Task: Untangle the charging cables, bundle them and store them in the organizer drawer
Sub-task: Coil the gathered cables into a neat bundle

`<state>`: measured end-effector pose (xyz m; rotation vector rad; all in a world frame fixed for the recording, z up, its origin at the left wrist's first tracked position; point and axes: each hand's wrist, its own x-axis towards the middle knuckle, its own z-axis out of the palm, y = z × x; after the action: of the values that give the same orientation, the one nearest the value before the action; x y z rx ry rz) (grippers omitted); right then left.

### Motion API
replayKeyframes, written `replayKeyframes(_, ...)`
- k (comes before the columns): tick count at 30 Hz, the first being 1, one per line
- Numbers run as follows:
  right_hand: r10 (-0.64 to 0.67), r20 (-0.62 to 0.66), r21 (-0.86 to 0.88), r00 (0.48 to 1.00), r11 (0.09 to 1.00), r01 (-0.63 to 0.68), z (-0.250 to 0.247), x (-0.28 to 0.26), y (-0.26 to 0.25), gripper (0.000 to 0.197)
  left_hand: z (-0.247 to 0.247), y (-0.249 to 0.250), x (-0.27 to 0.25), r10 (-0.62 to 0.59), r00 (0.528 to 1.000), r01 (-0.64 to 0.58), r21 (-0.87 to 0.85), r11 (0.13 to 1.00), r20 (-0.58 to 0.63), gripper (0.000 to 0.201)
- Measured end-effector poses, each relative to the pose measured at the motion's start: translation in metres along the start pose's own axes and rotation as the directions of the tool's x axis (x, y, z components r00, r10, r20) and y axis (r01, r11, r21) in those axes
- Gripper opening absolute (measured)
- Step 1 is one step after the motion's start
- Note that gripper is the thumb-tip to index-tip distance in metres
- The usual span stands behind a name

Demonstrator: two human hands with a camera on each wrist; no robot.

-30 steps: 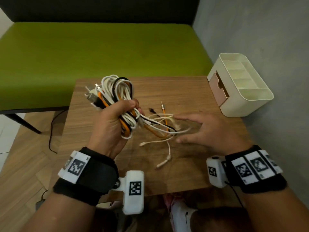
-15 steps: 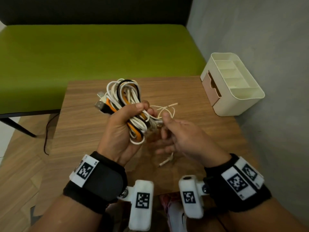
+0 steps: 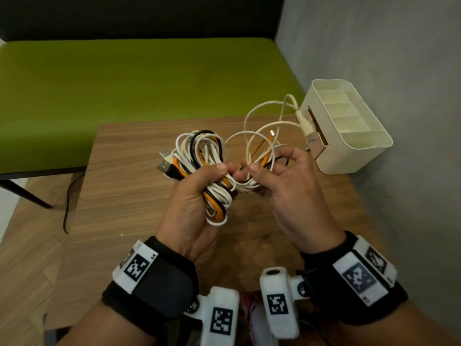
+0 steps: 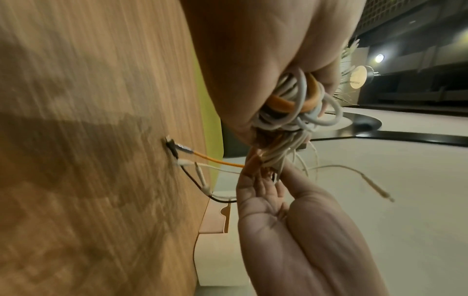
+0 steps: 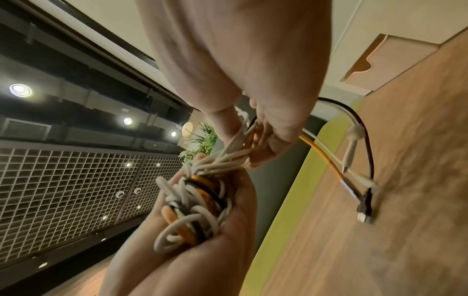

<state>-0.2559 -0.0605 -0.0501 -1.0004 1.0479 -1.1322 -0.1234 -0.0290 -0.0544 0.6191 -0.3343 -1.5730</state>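
A coil of white, black and orange charging cables [image 3: 199, 151] is held above the wooden table [image 3: 129, 186]. My left hand [image 3: 219, 176] grips it around the middle, with USB plugs [image 3: 164, 163] sticking out to the left. My right hand [image 3: 267, 168] is beside it and pinches the loose cable tails [image 3: 262, 126], which loop up toward the organizer [image 3: 349, 136]. In the right wrist view the coil [image 5: 192, 206] lies in the left palm, and several plug ends [image 5: 364, 204] hang down to the tabletop. The pink drawer front [image 3: 316, 138] looks slightly pulled out.
The cream organizer stands at the table's far right corner against a grey wall [image 3: 399, 71]. A green bench [image 3: 149, 78] runs behind the table. A thin black cord [image 3: 66, 206] hangs off the table's left edge.
My right hand has left the table, gathered the loose tails and come up beside the coil. The tails now loop in the air instead of lying spread on the wood.
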Motion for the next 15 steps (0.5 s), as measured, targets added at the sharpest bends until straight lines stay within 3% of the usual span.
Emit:
replayKeyframes(5, -0.055, 0.015, -0.173, 0.998, 0.983, 0.057, 0.002, -0.003, -0.001, 0.039, -0.003, -0.003, 0.002, 0.021, 0.998, -0.016, 0.099, 0.995, -0.051, 0.010)
replayKeyframes(8, -0.055, 0.006, -0.160, 0.998, 0.986, 0.055, 0.002, -0.002, 0.002, 0.021, -0.005, -0.003, 0.005, 0.011, 0.995, 0.002, 0.133, 0.991, -0.094, 0.024)
replayKeyframes(10, -0.039, 0.030, -0.181, 0.999, 0.983, 0.044, 0.003, -0.003, 0.001, 0.020, -0.006, -0.003, 0.005, 0.008, 0.993, 0.008, 0.131, 0.991, -0.119, 0.028)
replayKeyframes(15, 0.063, 0.083, -0.079, 0.995, 0.995, -0.056, 0.013, -0.006, -0.003, 0.024, -0.003, 0.005, 0.005, -0.009, 0.988, 0.021, 0.075, 0.997, -0.155, 0.017)
